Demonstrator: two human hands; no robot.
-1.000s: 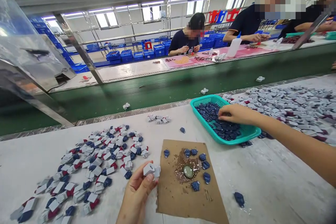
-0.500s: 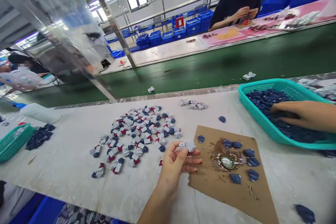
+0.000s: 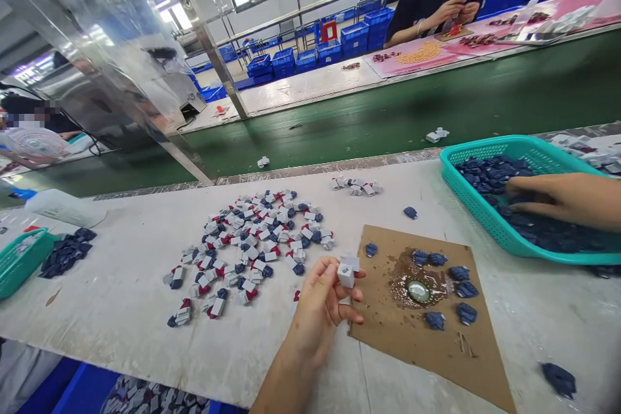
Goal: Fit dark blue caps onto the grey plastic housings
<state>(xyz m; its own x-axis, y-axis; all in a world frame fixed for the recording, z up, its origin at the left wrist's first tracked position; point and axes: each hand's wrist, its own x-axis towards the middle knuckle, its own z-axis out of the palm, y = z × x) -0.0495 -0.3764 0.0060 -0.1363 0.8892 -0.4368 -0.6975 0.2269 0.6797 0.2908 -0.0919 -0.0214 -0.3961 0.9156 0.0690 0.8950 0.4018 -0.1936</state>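
Note:
My left hand [image 3: 315,297] is closed on a small light grey plastic part [image 3: 346,275], held between thumb and fingers at the left edge of a brown cardboard sheet [image 3: 388,330]. My right hand [image 3: 567,197] reaches into a teal basket [image 3: 514,249] of small dark blue parts [image 3: 485,174]; its thumb and forefinger are apart, and the other fingers are mostly hidden. On the cardboard, several loose dark blue parts [image 3: 466,314] lie around a small round cap [image 3: 418,292] sitting in a wet brown patch.
Left of my hand spreads a pile of grey, blue and red assembled pieces [image 3: 252,239]. Farther left are a white bottle [image 3: 65,207] and another teal basket [image 3: 24,262]. A green conveyor belt [image 3: 349,116] runs behind the table, with a person [image 3: 422,6] working across it.
My left hand has turned the grey part so that a different face shows, and its fingers have curled in more. My right hand stays in the basket. Grey pieces on the belt have shifted left.

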